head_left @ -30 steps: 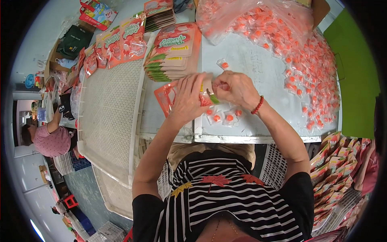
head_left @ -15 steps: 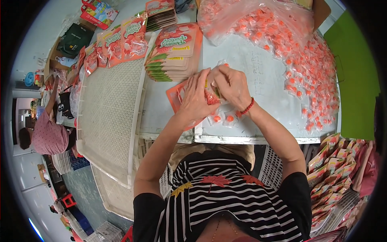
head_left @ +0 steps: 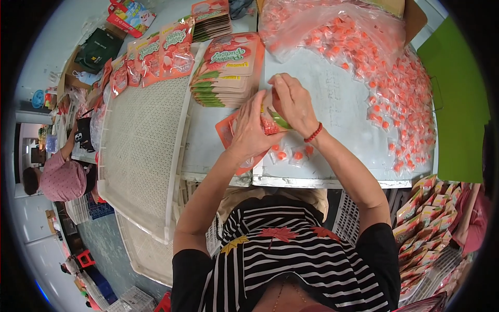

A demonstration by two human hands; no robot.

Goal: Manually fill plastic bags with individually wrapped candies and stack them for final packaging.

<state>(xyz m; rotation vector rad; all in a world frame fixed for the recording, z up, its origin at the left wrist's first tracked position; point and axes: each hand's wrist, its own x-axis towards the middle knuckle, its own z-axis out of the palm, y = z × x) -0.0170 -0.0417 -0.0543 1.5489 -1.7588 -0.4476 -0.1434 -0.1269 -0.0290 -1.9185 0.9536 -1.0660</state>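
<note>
Mid-way through filling one pouch (head_left: 244,132), judging by the bench (head_left: 343,104): stack of flat empty pouches (head_left: 226,70) lying just beyond the hands toward the far edge, row of filled pouches (head_left: 156,54) standing along the far left edge by the white mesh tray (head_left: 140,151), so some done and plenty left. Big heap of small orange sweets (head_left: 400,99) spread over the right side up to the right edge, more in a clear bag (head_left: 332,31) at the far right corner. A few loose sweets (head_left: 291,155) right under the wrists near the front edge. Left hand (head_left: 249,132) wrapped around the pouch, holding it open and upright. Right hand (head_left: 291,104) pinched at the pouch mouth, fingers curled in, touching left hand. Pouch between both hands, above the bench's front middle.
</note>
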